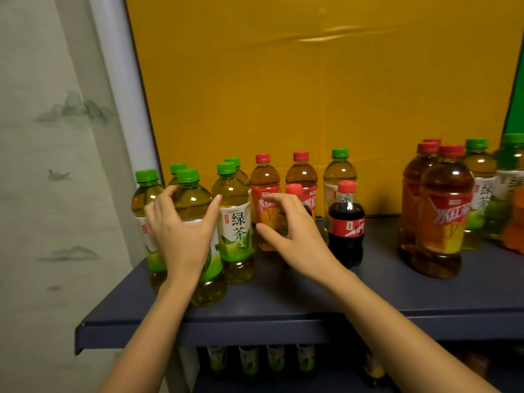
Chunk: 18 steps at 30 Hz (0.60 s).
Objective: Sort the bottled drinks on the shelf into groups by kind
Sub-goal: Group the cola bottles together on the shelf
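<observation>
Several green-capped green tea bottles (234, 219) stand at the left of the dark blue shelf (283, 304). My left hand (181, 236) grips the front green tea bottle (192, 202), fingers round its left side and thumb on its right. My right hand (297, 239) hovers with spread, curved fingers in front of a small red-capped cola bottle (294, 189), mostly hidden behind it, with a gap between thumb and bottle. A second cola bottle (346, 225) stands to the right. Two red-capped iced tea bottles (265, 180) and one green tea bottle (339, 171) stand behind.
At the right end a mixed cluster holds iced tea bottles (445, 214), green tea bottles (482, 180) and an orange drink (517, 222) at the frame edge. A yellow panel (283, 95) backs the shelf. More bottles (249, 361) stand on the shelf below.
</observation>
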{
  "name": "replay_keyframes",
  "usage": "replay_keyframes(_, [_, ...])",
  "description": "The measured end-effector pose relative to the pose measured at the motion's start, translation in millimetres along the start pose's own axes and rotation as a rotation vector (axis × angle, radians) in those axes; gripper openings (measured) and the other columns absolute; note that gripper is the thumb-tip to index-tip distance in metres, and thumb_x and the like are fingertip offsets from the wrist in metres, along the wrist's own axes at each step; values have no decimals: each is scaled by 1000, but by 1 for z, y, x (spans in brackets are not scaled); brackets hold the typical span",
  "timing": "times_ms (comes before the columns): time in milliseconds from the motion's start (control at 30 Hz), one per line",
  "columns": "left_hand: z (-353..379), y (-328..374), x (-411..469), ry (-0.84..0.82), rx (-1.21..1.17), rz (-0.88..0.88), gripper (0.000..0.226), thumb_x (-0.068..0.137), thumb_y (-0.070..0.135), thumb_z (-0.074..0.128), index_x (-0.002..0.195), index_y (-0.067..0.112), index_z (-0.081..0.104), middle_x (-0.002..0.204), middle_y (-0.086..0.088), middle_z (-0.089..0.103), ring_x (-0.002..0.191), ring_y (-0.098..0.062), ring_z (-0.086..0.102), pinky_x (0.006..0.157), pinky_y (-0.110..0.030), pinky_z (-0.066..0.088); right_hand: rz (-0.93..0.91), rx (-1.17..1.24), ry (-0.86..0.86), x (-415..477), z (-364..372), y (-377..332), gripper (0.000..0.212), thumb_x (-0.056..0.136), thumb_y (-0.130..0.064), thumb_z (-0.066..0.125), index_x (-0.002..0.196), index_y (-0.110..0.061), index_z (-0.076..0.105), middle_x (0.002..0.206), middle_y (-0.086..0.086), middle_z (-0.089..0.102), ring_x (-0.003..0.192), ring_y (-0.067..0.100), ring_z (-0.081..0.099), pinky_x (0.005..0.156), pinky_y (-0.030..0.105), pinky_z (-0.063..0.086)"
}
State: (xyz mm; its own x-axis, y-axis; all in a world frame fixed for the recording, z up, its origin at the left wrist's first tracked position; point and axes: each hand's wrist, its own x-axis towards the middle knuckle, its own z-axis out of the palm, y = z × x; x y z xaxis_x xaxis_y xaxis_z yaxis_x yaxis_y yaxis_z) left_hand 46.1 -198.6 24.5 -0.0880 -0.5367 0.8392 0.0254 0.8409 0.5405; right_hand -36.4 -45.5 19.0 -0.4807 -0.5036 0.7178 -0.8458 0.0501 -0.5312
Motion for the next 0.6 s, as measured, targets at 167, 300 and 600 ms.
replay_keyframes(167, [0,3,-3,77,148,55,66,77,50,62,125,7,47,126,-14,52,118,-28,40,97,-38,29,-67,-50,148,-16,-34,13,32,83,-22,57,115,-18,53,114,-7,53,113,10,47,97,28,40])
replay_keyframes(300, [1,25,-23,168,118,161,64,83,39,61,131,3,39,134,-18,45,124,-25,34,105,-36,26,-9,-171,440,-22,-57,35,52,80,-24,65,126,-13,45,123,-8,40,116,5,36,99,13,30])
replay_keyframes(600, [69,68,-86,-524,-63,36,93,77,37,69,145,9,12,152,-8,17,141,-22,18,110,-29,23,515,100,284,-30,-60,86,90,64,-21,83,133,-13,26,136,10,44,120,21,48,95,29,41])
